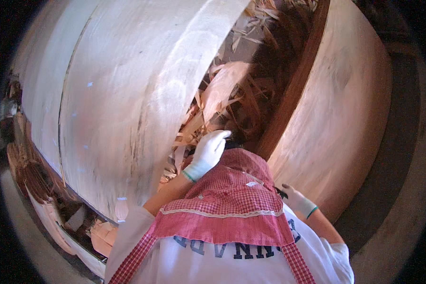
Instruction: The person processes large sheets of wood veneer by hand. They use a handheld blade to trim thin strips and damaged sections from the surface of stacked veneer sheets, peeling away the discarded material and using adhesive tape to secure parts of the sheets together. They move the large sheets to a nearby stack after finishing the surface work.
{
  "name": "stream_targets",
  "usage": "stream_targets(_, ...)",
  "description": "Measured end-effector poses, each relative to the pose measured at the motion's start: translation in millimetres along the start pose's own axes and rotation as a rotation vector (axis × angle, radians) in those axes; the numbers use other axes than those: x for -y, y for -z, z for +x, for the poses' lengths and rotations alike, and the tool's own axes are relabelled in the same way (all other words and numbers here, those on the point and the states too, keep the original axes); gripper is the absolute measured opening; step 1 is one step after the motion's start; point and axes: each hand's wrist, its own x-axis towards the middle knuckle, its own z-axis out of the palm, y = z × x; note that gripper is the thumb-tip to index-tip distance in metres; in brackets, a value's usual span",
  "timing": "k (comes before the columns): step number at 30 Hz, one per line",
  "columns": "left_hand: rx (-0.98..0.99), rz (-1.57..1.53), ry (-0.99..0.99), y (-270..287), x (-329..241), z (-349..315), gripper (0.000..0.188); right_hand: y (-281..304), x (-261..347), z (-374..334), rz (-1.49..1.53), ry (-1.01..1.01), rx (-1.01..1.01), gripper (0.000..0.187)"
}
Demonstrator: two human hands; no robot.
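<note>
Wood veneer sheet [118, 94], big and pale, filled the left side of the view. Its right edge ran just beside the gloved left hand [206, 154]. It looked thin and a bit bendy, so it seemed light for its size but awkward to carry. It might have split along the long dark line. A good place to grab it seemed to be the near edge, with 2 hands spread apart.

The left fingers were bent and close together, in front of loose wood scraps [227, 87]. I could not tell if they pinched anything. The gloved right hand [300, 201] curled by a small dark thing [280, 192], but I could not tell if it held it.

A 2nd pale wood panel [348, 104] was on the right. Both big pieces looked blurry, and the top of the view cut them off. The pink checked apron [227, 203] hid what was behind it.
</note>
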Motion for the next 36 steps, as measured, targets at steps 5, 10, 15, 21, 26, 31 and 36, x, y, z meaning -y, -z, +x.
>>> stream_targets(5,0.238,0.047,0.242,-90,122,44,0.026,-21,-14,-8,0.443,-0.194,-0.157,0.062)
stream_targets(10,0.191,0.372,0.703,-132,300,114,0.031,-22,-33,61,0.751,-0.755,-1.013,0.019)
stream_targets(15,-0.082,0.292,0.887,-169,434,195,0.055,-90,-14,144,0.93,-0.691,-0.769,0.02)
stream_targets(21,-0.003,0.654,0.623,-216,555,264,0.095,-136,-44,183,1.079,-0.95,-0.755,0.028)
stream_targets(26,0.229,0.474,0.779,-233,605,271,0.094,-146,-68,230,1.142,-0.761,-0.779,0.033)
stream_targets(31,0.136,0.405,0.44,-270,498,198,0.031,-153,-64,219,1.14,-0.703,-0.784,0.027)
stream_targets(36,0.122,0.201,0.297,-221,315,106,0.036,-86,-13,180,1.294,-0.557,-0.681,0.019)
